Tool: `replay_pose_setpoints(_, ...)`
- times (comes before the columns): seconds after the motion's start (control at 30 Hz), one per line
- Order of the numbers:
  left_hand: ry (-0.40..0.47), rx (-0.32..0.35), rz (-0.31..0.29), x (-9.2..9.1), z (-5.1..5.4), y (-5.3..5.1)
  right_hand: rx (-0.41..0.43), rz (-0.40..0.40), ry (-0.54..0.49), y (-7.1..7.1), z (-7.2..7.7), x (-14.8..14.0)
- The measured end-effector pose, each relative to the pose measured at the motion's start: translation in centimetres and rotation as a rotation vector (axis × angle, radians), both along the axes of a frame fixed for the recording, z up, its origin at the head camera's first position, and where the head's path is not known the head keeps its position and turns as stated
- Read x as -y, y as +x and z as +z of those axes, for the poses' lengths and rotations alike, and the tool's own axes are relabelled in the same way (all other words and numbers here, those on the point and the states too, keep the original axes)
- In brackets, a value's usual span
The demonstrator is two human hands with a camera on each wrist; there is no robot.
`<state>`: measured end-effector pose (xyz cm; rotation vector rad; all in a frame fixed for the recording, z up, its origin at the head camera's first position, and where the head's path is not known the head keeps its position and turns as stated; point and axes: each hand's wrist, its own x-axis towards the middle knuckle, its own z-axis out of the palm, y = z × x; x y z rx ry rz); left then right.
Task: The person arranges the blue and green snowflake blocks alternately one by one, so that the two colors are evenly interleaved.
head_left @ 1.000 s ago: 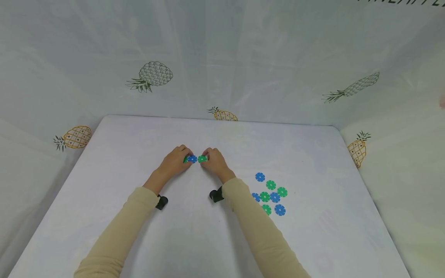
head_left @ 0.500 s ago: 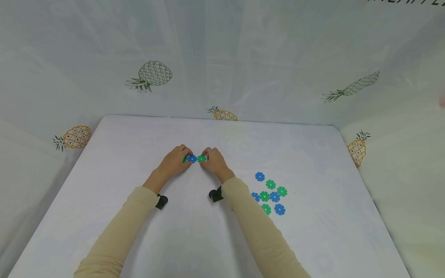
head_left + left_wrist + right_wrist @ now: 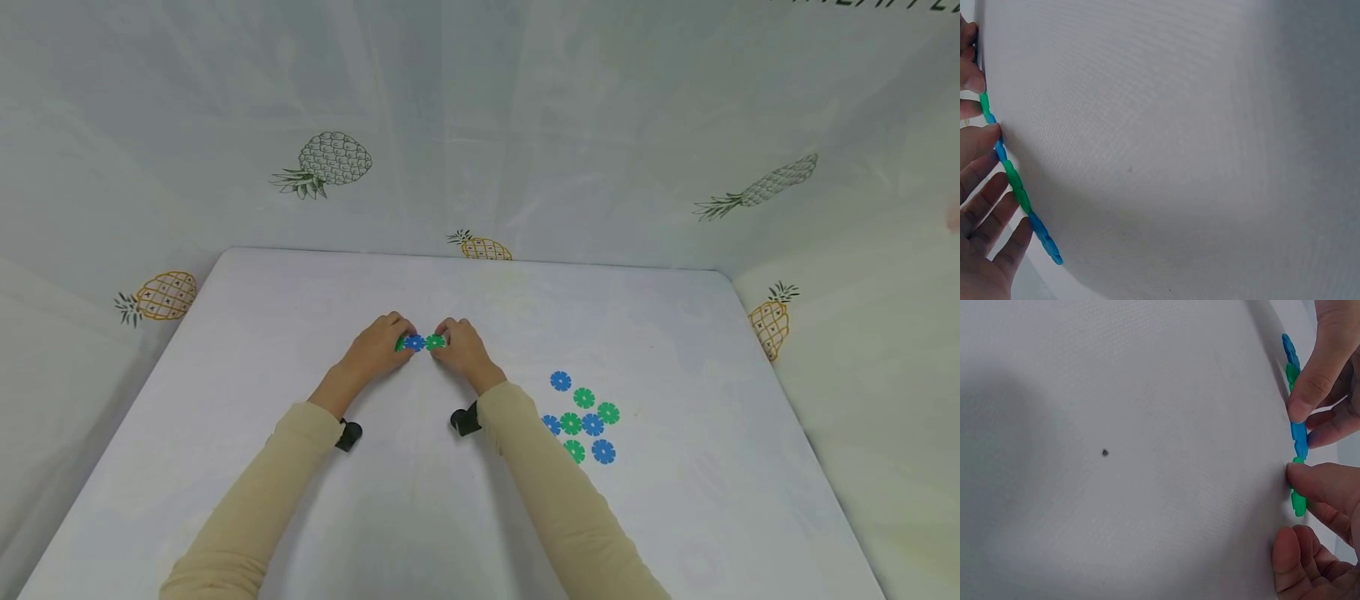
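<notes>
Near the table's far middle, my left hand (image 3: 380,343) pinches a short chain of notched plastic discs between thumb and fingers. At its right end is a blue notched disc (image 3: 415,343). A green notched disc (image 3: 434,342) meets its edge, pinched by my right hand (image 3: 463,348); whether the two are locked together is too small to tell. The left wrist view shows the chain edge-on, with a green disc (image 3: 1017,186) and a blue disc (image 3: 1044,239) reaching past the left thumb. Right-hand fingers curl near the green disc (image 3: 1299,501) in the right wrist view.
Several loose blue and green notched discs, among them a blue disc (image 3: 603,452) and a green disc (image 3: 608,413), lie flat right of the right forearm. The white table (image 3: 712,517) meets a pineapple-print curtain (image 3: 525,167) at its back. Small black devices sit at both wrists.
The green disc in my right hand sits a touch closer to the blue one. Otherwise both hands hold their places, and the loose discs lie as before.
</notes>
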<state>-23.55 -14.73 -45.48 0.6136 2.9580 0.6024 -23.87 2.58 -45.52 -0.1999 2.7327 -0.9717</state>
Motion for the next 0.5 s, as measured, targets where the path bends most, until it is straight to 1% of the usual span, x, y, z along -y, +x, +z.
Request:
replay_pose_setpoints(0.33,-0.013,-0.003,0.002,-0.06,0.03,-0.07,0.009,-0.007,0.001,0.07,0.14,0.01)
replay_pose_setpoints(0.4,-0.013,0.006,0.005,-0.07,0.08,-0.04,0.009,-0.006,-0.010,0.07,0.11,-0.09)
replay_pose_setpoints(0.5,-0.013,0.027,0.010,-0.11,0.16,0.01,0.023,-0.006,-0.054,0.12,0.08,-0.38)
